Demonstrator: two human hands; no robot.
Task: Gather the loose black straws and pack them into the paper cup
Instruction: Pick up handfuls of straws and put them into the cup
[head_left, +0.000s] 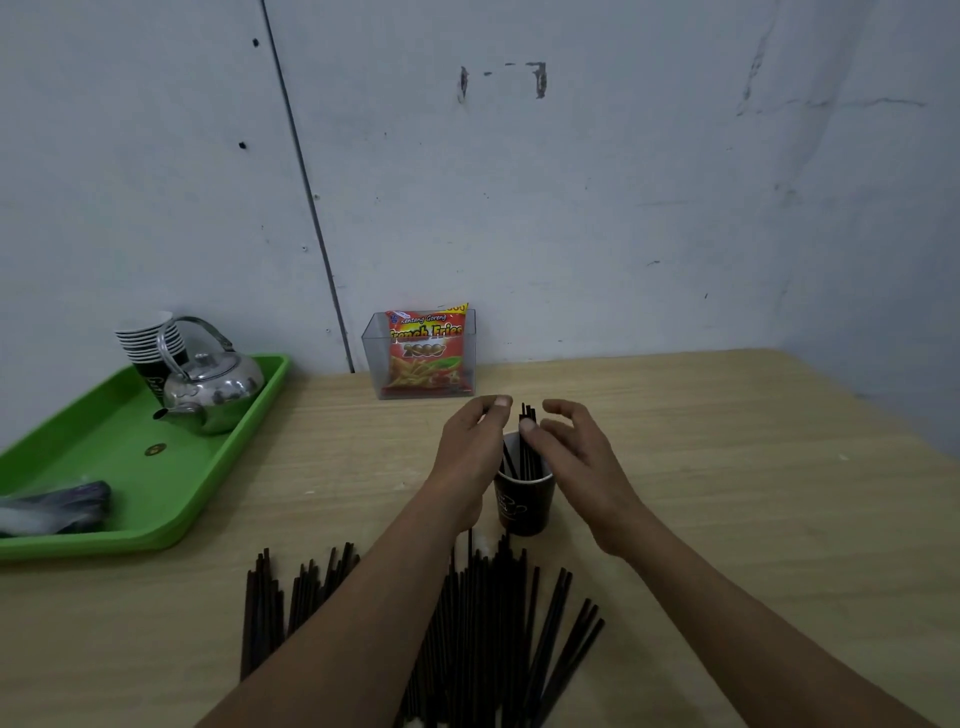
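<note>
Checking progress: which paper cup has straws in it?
The dark cup on the table, black straws standing in it; the stack on the green tray shows none.

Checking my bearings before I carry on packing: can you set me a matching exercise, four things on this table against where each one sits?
Things:
1. metal kettle
2. snack packet
3. standing straws
4. loose straws

Places:
A. inside the clear box
B. lying flat on the table
C. on the green tray
D. in the paper cup

Pairs: 1-C, 2-A, 3-D, 4-B.
</note>
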